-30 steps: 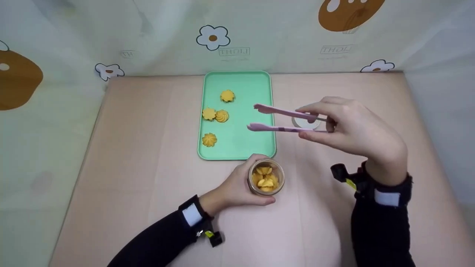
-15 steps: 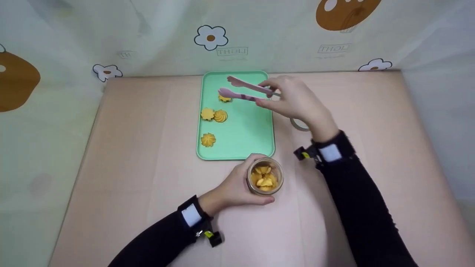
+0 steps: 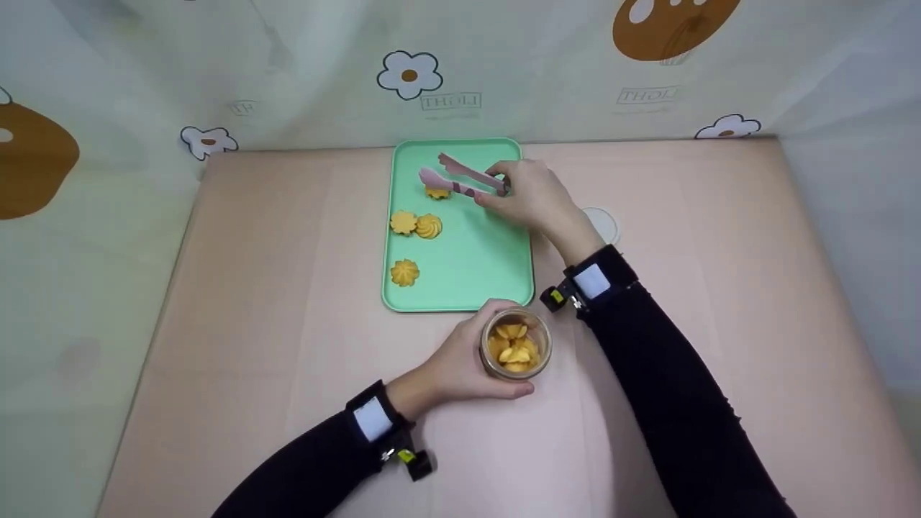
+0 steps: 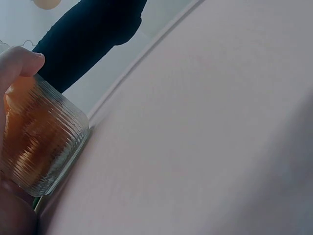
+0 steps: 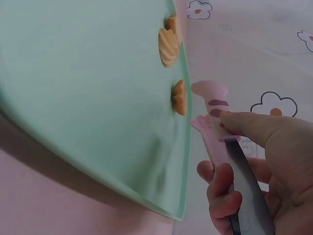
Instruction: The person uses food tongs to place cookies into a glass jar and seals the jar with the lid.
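Over the green tray (image 3: 478, 266), right hand (image 3: 532, 194) pinches parted pink tongs (image 3: 471, 173) — in front of it, left hand (image 3: 460, 363) curls round a glass jar (image 4: 63, 127).

Left wrist view: dim; faint highlights on the ribbed glass jar (image 4: 61, 129). Head view: brighter, diffuse; soft shadow on table (image 3: 288, 288), right of jar.
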`<act>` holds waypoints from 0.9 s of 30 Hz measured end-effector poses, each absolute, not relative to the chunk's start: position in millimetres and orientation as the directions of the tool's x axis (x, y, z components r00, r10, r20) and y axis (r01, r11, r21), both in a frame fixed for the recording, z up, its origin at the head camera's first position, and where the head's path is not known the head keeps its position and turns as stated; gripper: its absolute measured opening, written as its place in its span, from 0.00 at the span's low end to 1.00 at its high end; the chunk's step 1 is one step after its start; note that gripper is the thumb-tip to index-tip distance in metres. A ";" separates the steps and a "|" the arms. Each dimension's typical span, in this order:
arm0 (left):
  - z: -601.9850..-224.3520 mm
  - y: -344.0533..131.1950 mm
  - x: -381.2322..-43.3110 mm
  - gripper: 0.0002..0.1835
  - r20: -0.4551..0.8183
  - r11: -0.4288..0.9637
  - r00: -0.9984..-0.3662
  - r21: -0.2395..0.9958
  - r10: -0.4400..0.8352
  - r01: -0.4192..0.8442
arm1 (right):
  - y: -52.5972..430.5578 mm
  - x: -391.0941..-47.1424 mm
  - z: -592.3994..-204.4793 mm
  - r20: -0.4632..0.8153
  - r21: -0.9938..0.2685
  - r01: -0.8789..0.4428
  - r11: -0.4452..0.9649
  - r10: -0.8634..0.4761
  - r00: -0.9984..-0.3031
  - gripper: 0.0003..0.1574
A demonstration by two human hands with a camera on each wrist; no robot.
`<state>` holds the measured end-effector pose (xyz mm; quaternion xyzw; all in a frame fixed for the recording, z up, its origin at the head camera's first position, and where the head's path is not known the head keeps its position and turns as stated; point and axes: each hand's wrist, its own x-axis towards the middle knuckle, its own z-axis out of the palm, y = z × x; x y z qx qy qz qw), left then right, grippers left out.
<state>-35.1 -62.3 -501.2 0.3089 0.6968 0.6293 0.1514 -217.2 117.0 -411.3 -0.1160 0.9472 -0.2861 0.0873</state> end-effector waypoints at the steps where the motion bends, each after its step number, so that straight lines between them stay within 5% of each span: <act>1: -501.0 -62.4 -35.0 0.50 0.177 0.019 -0.764 0.971 0.621 0.240 | 117.2 -217.1 -411.6 -0.099 -0.564 -0.171 0.808 -0.272 -0.957 0.33; 27: -501.1 -61.3 -35.0 0.50 0.190 -0.011 -0.755 0.972 0.628 0.235 | 121.0 -212.6 -426.7 -0.132 -0.617 -0.164 0.770 -0.306 -0.943 0.28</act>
